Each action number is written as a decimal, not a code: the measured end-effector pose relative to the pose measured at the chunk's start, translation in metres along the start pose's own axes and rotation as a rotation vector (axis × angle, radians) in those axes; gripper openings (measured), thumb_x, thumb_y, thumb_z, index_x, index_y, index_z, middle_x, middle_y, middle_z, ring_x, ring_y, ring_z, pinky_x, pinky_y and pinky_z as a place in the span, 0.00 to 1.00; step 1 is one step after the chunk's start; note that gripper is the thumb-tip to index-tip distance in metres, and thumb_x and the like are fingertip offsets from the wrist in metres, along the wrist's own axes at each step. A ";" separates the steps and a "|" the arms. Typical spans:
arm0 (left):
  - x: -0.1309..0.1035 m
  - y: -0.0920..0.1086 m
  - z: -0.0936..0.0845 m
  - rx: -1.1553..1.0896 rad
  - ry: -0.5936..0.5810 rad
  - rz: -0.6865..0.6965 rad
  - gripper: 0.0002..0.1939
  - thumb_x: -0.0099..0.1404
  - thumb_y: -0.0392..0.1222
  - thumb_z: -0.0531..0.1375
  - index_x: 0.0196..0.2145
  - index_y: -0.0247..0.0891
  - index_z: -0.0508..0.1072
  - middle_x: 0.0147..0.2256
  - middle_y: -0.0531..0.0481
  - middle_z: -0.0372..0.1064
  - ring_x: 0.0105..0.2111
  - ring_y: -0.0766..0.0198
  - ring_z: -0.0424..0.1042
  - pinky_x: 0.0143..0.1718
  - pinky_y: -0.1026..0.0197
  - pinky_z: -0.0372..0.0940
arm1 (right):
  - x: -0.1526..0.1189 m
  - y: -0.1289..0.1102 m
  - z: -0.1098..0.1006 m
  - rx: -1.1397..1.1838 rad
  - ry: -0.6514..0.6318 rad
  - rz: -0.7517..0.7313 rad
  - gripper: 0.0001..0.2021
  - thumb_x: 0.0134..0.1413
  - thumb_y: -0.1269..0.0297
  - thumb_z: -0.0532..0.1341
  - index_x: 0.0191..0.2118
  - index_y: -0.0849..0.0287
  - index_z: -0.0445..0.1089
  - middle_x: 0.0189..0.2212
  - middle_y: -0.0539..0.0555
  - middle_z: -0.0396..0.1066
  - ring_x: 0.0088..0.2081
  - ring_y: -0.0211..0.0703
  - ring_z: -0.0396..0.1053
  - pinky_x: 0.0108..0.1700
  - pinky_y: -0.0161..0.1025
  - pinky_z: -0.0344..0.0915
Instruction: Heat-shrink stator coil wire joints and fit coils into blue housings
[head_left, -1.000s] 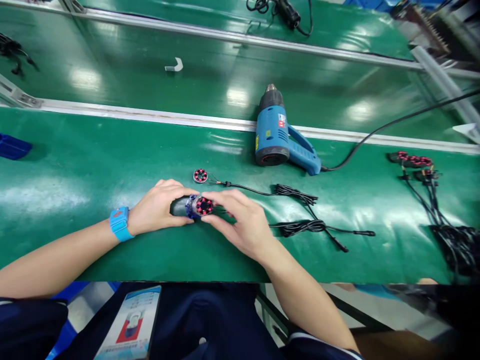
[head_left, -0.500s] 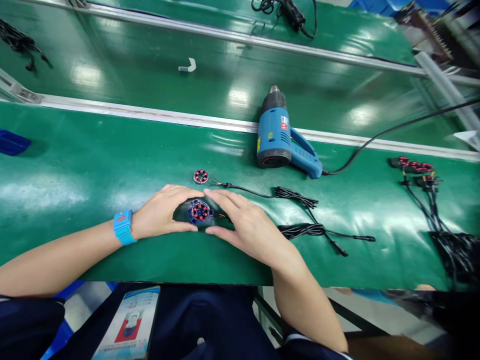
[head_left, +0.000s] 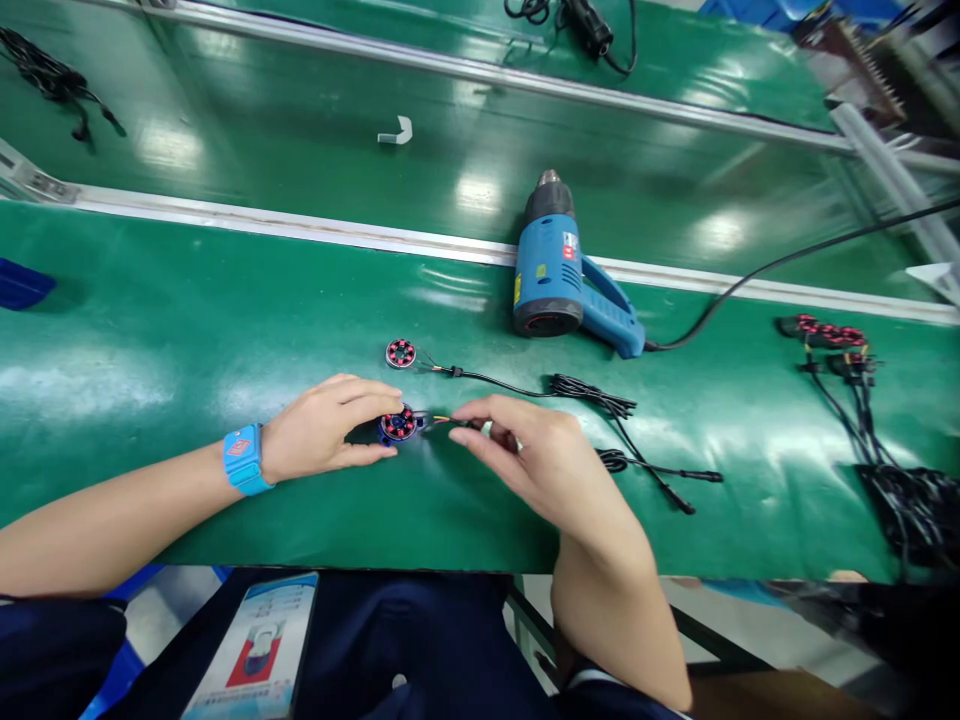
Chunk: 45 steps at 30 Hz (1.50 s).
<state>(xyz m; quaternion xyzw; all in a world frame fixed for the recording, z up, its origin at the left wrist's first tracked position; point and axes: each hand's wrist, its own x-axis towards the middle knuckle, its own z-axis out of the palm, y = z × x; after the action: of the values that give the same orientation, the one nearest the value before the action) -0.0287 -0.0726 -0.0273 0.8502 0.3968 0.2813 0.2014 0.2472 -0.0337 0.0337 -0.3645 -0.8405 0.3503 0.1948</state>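
Green matting (head_left: 225, 290) covers the workbench, ceiling light glaring off it, with a blue heat gun (head_left: 549, 270) lying against the pale rail (head_left: 315, 228) at the back. Watching remotely through the head camera, I see the two hands part: half a second ago both curved around the same round coil (head_left: 398, 423), fingertips almost meeting over it. Now the right hand (head_left: 551, 455) is off to the right, thumb and forefinger pinched on the black cable (head_left: 459, 421), while the left hand (head_left: 321, 425) stays at the coil. Lower on the mat, the loose cable ends (head_left: 701, 476) have slid a little left; the heat gun has not moved.

As I view it, the coil lies face up on the bench between the left forefinger, which overlaps its upper edge, and the thumb, just below it; I cannot tell whether they clamp it. Thin coloured wires (head_left: 441, 419) span the short gap from the coil's right side to the right hand's pinch. Just beyond the left fingers, a second coil (head_left: 400, 353) rests untouched, its own lead (head_left: 499, 383) trailing right.
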 end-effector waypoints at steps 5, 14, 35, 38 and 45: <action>-0.001 0.000 0.001 0.028 0.024 0.009 0.21 0.69 0.49 0.64 0.55 0.40 0.67 0.54 0.45 0.72 0.51 0.58 0.73 0.53 0.56 0.68 | -0.002 -0.001 -0.005 0.081 -0.059 0.017 0.03 0.66 0.66 0.66 0.43 0.56 0.74 0.34 0.44 0.73 0.29 0.32 0.66 0.33 0.30 0.60; 0.004 0.003 -0.001 0.111 0.004 0.039 0.16 0.70 0.51 0.63 0.49 0.39 0.72 0.51 0.45 0.74 0.46 0.57 0.75 0.49 0.55 0.71 | -0.002 0.001 0.002 0.048 -0.040 0.016 0.12 0.62 0.67 0.69 0.50 0.56 0.74 0.34 0.46 0.72 0.29 0.33 0.65 0.33 0.30 0.64; 0.001 0.003 -0.002 0.104 -0.078 0.113 0.09 0.75 0.46 0.55 0.50 0.41 0.68 0.54 0.42 0.68 0.41 0.61 0.77 0.38 0.59 0.74 | 0.008 0.010 0.029 0.005 0.182 -0.117 0.11 0.67 0.74 0.62 0.52 0.58 0.70 0.43 0.51 0.76 0.42 0.39 0.76 0.47 0.33 0.71; 0.002 0.004 -0.004 0.174 -0.032 0.034 0.17 0.73 0.55 0.57 0.49 0.39 0.68 0.49 0.43 0.69 0.41 0.59 0.76 0.39 0.58 0.74 | 0.008 0.009 0.033 -0.050 0.163 -0.097 0.07 0.70 0.70 0.61 0.51 0.58 0.70 0.42 0.51 0.77 0.40 0.40 0.76 0.43 0.34 0.71; 0.004 0.012 -0.007 0.343 -0.015 -0.063 0.24 0.73 0.61 0.53 0.45 0.35 0.67 0.38 0.46 0.67 0.30 0.59 0.73 0.30 0.57 0.71 | 0.013 0.004 0.049 0.080 0.084 0.014 0.08 0.72 0.62 0.58 0.41 0.59 0.72 0.29 0.48 0.74 0.28 0.36 0.72 0.32 0.31 0.64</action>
<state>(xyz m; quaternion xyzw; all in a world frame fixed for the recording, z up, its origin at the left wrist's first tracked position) -0.0245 -0.0761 -0.0137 0.8614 0.4638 0.1968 0.0649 0.2120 -0.0436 -0.0014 -0.3766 -0.8145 0.3693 0.2416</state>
